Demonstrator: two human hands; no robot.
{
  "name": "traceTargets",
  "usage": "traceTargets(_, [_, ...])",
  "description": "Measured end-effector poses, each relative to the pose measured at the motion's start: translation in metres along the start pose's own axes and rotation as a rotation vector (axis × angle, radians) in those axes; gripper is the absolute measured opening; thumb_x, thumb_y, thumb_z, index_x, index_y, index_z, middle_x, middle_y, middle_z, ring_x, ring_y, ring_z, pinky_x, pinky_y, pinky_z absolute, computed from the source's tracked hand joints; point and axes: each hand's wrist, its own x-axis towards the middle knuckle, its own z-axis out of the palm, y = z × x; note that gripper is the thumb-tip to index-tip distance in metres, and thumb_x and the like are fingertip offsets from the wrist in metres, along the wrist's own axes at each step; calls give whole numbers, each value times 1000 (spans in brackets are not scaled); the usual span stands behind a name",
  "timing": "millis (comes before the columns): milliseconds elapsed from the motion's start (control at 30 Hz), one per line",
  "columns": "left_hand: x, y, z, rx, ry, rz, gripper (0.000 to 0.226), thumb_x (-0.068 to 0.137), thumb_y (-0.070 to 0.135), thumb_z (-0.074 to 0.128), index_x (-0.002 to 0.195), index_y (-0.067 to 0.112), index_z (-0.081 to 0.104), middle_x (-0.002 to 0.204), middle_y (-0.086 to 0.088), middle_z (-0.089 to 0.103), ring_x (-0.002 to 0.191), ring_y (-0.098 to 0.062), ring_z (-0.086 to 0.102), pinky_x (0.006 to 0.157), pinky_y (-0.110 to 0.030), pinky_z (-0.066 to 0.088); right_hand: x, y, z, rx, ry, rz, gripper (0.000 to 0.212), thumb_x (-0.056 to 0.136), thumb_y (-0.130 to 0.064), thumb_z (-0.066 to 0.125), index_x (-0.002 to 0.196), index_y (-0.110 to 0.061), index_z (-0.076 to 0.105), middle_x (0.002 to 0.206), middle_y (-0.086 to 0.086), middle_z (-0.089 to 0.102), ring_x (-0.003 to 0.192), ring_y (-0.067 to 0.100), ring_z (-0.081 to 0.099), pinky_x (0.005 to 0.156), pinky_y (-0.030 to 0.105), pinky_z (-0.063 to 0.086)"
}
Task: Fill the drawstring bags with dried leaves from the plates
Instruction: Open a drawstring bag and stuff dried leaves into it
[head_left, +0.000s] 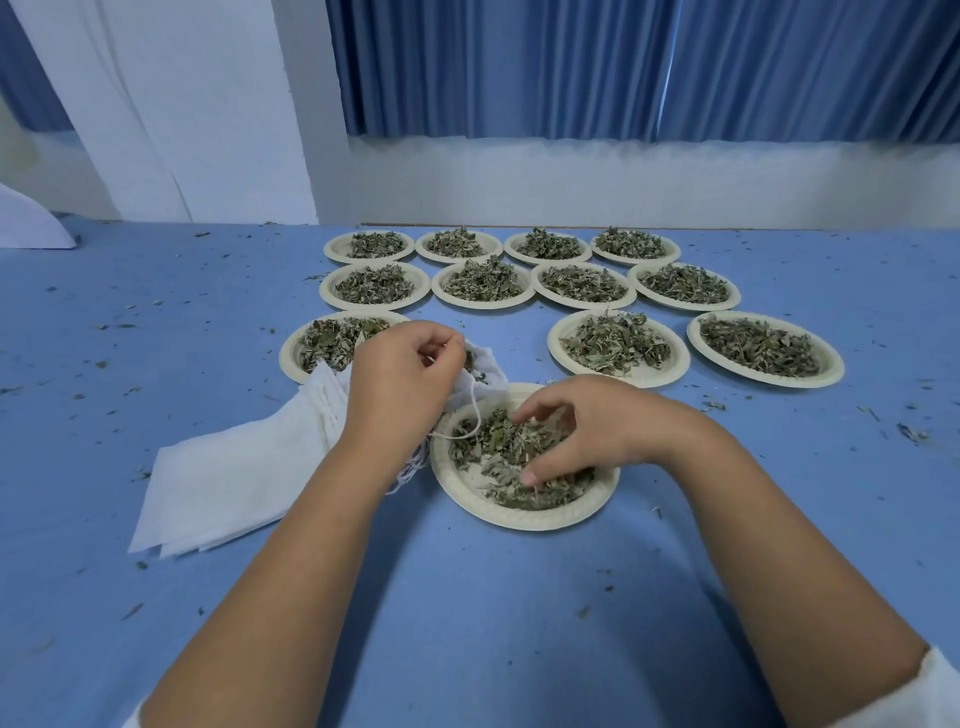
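With the left hand (405, 374) pinching the drawstring bag (487, 365) open just beyond the near plate (519, 521), the right hand (576, 431), fingers curled into its dried leaves (498, 447), may scatter crumbs if the mouth sags.

Inscriptions: none recorded. No text, label, brand, number or sign can be read on the paper plates (519, 521), the drawstring bags (234, 483) or the blue table cover (493, 623).

Bags (234, 483) left — plates (524, 514) right
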Motion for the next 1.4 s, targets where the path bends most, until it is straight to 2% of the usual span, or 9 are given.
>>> traceTargets(100, [-2,1,3,3,-36,9,16,90,17,66,77,22,73,68,13,67,66,-2,60,63,-16,47,4,-3,7,-85,29,-29,54,66,-44,86,115,-39,66,113,-15,57,98,5,53,72,18,39])
traceTargets(333, [-3,1,3,-13,-59,18,19,90,17,66,74,28,70,66,13,66,62,3,57,60,-14,46,14,-4,19,-41,188,-82,23,74,-33,83,95,-32,75,82,-18,60,73,2,53,61,12,40])
traceTargets(533, [-1,0,1,-15,-2,2,19,89,18,68,75,31,71,66,16,66,61,6,58,60,-10,46,12,-5,13,218,342,-118,18,70,-28,87,79,-37,73,62,-24,63,60,-6,56,56,10,42])
traceTargets(667, [1,-3,1,-8,-41,-55,11,85,25,74,95,20,76,71,12,66,60,10,58,58,-5,46,10,-5,7,347,377,-122,18,69,-27,87,78,-34,74,67,-16,65,59,-2,53,63,16,43])
traceTargets(767, [0,-1,0,-9,-72,-68,2,83,25,76,84,23,75,70,9,68,60,6,60,53,-5,43,7,-6,2,484,389,-118,19,69,-23,88,84,-25,77,74,-8,72,67,3,63,70,23,53])
traceTargets(900, [0,0,-1,-6,-63,-60,12,85,19,72,75,25,74,69,10,69,61,2,60,58,-10,47,6,-7,1,633,446,-126,22,69,-17,87,88,-19,76,87,3,76,85,21,72,86,36,58])
traceTargets(1100, [1,2,-2,-71,-88,-95,13,85,17,72,77,26,76,64,8,70,57,0,61,59,-15,49,7,-10,2,833,596,-161,21,71,-17,86,83,-28,73,81,-11,75,74,1,67,68,13,52])
traceTargets(1300, [-2,6,1,-136,-114,-123,18,85,17,72,70,26,73,52,9,64,48,0,57,53,-11,47,13,-23,19,1033,748,-168,22,74,-13,84,87,-26,71,88,1,74,85,19,70,80,31,58])
traceTargets(1400, [-3,7,2,-166,-116,-144,20,85,14,71,67,23,72,50,7,63,45,0,56,51,-12,47,16,-27,28,1040,783,-164,21,76,-14,83,86,-27,70,88,-6,73,88,14,69,81,26,57])
